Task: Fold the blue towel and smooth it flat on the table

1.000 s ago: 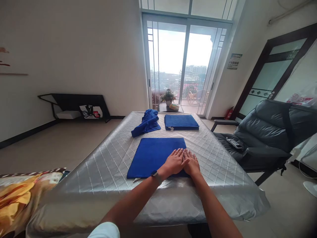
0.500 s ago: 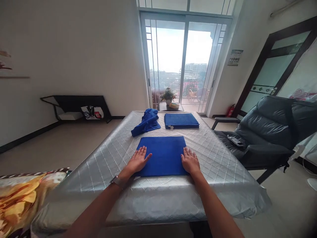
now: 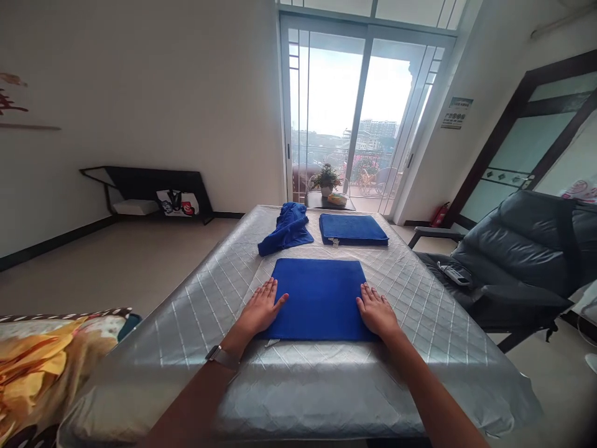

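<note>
A blue cloth (image 3: 319,300), spread as a flat rectangle, lies on the silver quilted table cover (image 3: 209,330) in front of me. My left hand (image 3: 261,308) rests flat at its left edge, fingers stretched out and thumb lying on the cloth. At the right edge my right hand (image 3: 379,311) lies flat too, fingers extended forward. Both hands are open and grip nothing. Beyond the cloth sits a neat stack of folded blue cloths (image 3: 353,229) with a small white tag. Left of that stack is a crumpled blue cloth (image 3: 288,229).
A dark armchair (image 3: 508,249) with a small device on its seat stands right of the table. Yellow fabric (image 3: 37,367) lies at the lower left. Behind the table's far edge, a potted plant (image 3: 327,179) stands before the sliding glass door (image 3: 321,112).
The view has shifted, so the scene sits slightly farther right and is tilted. Both hands stay flat at the cloth's side edges; the right hand appears slightly farther out.
</note>
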A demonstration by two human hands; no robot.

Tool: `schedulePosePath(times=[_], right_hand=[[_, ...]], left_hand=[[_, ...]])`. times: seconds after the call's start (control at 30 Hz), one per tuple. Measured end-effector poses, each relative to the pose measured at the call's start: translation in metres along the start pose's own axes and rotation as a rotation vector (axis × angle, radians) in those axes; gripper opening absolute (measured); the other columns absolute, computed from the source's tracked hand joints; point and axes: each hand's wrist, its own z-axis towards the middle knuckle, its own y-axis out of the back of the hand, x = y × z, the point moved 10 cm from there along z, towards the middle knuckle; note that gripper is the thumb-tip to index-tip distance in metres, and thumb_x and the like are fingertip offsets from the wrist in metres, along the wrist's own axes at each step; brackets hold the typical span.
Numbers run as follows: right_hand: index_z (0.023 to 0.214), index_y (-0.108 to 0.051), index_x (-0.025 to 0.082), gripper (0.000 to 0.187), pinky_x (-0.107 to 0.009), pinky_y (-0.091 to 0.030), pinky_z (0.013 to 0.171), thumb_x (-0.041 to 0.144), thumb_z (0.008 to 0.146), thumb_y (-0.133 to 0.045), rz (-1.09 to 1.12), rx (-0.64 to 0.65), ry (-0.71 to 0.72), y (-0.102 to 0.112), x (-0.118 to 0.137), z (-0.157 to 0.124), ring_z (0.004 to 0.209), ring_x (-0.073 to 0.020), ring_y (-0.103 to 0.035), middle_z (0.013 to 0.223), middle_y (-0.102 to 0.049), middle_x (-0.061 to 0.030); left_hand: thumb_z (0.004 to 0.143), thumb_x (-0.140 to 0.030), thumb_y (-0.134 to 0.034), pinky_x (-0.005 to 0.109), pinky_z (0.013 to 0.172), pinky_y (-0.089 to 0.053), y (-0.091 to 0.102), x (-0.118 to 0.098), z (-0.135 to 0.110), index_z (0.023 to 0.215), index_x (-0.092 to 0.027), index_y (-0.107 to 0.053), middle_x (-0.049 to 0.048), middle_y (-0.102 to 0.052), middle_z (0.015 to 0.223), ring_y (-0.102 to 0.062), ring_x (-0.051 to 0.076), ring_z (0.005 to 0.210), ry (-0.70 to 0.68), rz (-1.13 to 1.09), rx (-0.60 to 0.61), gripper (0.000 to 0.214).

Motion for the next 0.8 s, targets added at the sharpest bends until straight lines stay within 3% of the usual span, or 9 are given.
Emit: schedulePosePath(times=[0.1, 0.23, 0.47, 0.7, 0.8], right_hand=[[0.161, -0.022, 0.016, 0.062, -0.044, -0.02, 0.123, 0.041, 0.104, -0.019, -0.009, 0.028, 0.007, 0.01, 0.003, 0.01, 0.152, -0.0218, -0.023, 0.167, -0.02, -0.0031], [0.16, -0.023, 0.015, 0.063, -0.043, -0.018, 0.123, 0.042, 0.104, -0.018, 0.004, -0.039, 0.016, 0.024, 0.012, 0.032, 0.153, -0.0222, -0.021, 0.167, -0.021, -0.0036], [0.161, -0.018, 0.013, 0.064, -0.04, -0.009, 0.125, 0.041, 0.104, -0.015, 0.071, -0.075, -0.005, 0.005, 0.006, 0.051, 0.154, -0.0195, -0.014, 0.168, -0.015, -0.0022], [0.161, -0.02, 0.014, 0.064, -0.04, -0.006, 0.125, 0.042, 0.104, -0.016, 0.138, -0.113, -0.004, 0.007, 0.005, 0.049, 0.154, -0.0192, -0.015, 0.168, -0.018, -0.002], [0.161, -0.022, 0.014, 0.065, -0.039, -0.006, 0.125, 0.043, 0.103, -0.017, 0.165, -0.122, -0.008, 0.009, 0.005, 0.047, 0.154, -0.0191, -0.015, 0.167, -0.018, -0.0021]], left_hand=[[0.1, -0.065, -0.011, 0.045, 0.124, -0.018, 0.0, 0.0, -0.001, 0.157, -0.004, -0.025, 0.0179, -0.019, 0.165, -0.02, 0.026, 0.153, 0.009, -0.003, -0.016, 0.084], [0.1, -0.065, -0.011, 0.043, 0.125, -0.018, 0.001, -0.001, -0.002, 0.157, -0.003, -0.027, 0.0179, -0.021, 0.165, -0.021, 0.026, 0.153, -0.001, 0.026, -0.034, 0.085], [0.1, -0.065, -0.01, 0.042, 0.125, -0.019, 0.001, 0.0, -0.005, 0.157, -0.003, -0.025, 0.0165, -0.022, 0.165, -0.022, 0.025, 0.153, -0.004, 0.063, -0.036, 0.085], [0.1, -0.066, -0.007, 0.044, 0.124, -0.022, 0.009, 0.014, -0.005, 0.157, -0.003, -0.026, 0.0183, -0.026, 0.164, -0.026, 0.026, 0.151, 0.091, 0.089, -0.018, 0.087], [0.1, -0.065, -0.011, 0.044, 0.123, -0.024, 0.021, 0.0, -0.005, 0.156, -0.004, -0.028, 0.0189, -0.029, 0.163, -0.027, 0.027, 0.151, 0.07, 0.116, -0.078, 0.085]])
